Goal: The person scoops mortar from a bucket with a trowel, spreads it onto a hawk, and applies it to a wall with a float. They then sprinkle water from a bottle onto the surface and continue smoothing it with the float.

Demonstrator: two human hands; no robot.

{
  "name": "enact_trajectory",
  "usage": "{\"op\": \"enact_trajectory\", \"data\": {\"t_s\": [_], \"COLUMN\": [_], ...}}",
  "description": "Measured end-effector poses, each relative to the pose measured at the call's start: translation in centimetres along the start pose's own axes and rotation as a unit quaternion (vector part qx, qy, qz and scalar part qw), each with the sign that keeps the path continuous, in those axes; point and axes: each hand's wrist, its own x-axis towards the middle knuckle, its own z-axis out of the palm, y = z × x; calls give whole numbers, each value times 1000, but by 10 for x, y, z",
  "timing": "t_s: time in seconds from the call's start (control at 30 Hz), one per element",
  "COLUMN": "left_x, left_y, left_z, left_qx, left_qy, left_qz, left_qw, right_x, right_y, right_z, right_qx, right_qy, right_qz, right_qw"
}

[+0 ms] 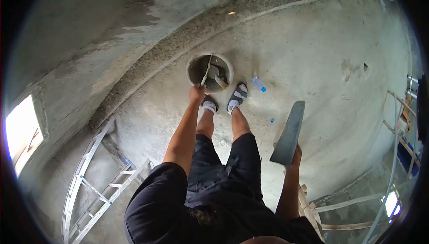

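My left hand [197,94] is closed around the pale handle of a trowel [204,80], reaching down over a round bucket [191,75]. The tool's far end is inside the bucket, where a dark flat blade shows above grey contents. A brush [220,82] leans at the bucket's near right rim. Off to the right, my right hand [296,156] is closed on a long plastering trowel [288,133]. Its grey, tapering blade faces up towards me and hides its handle and most of my fingers.
Beside my right foot lies a plastic bottle [258,84] with a blue cap; a small blue cap [271,121] is nearer. A metal ladder [106,201] stands at lower left. Wooden framing [357,226] is at lower right. A rough ledge [178,43] curves beyond the bucket along the wall.
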Motion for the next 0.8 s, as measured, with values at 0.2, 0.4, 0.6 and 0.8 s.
{"op": "enact_trajectory", "data": {"t_s": [0.2,0.4,0.6,0.8], "left_x": [73,24,-140,-162], "left_y": [-23,2,27,-17], "left_z": [56,74,33,37], "left_qx": [88,73,-627,-497], "left_qy": [22,215,-417,-446], "left_qz": [-26,132,-5,-217], "left_qw": [996,965,658,712], "right_x": [33,58,95,74], "right_y": [72,124,145,137], "right_z": [-4,44,148,152], "right_qx": [26,103,-83,-283], "right_qy": [-51,-143,-272,-398], "right_qz": [35,115,150,174], "right_qw": [998,978,947,855]}}
